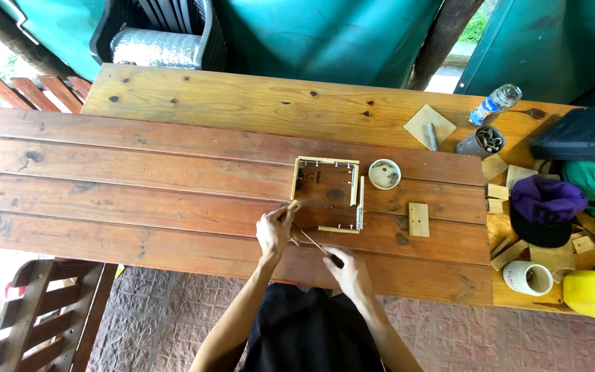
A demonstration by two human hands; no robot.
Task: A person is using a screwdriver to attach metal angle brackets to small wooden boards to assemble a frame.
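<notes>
Left hand (275, 231) pinches a wood strip (293, 205), right hand (348, 270) grips a tool (317, 245) (possibly a blade) beside the small bowl (384, 173).

Soft, even daylight under shade lights the counter (173, 158), overexposed glare washes the left edge, and wide-angle distortion bends the borders.

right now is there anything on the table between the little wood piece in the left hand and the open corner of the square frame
Nothing visible. The left hand holds the small wood piece right beside the wooden frame, at its lower-left corner, with only bare table between them. The right hand holds a thin tool nearer the person, clear of that gap.
</notes>
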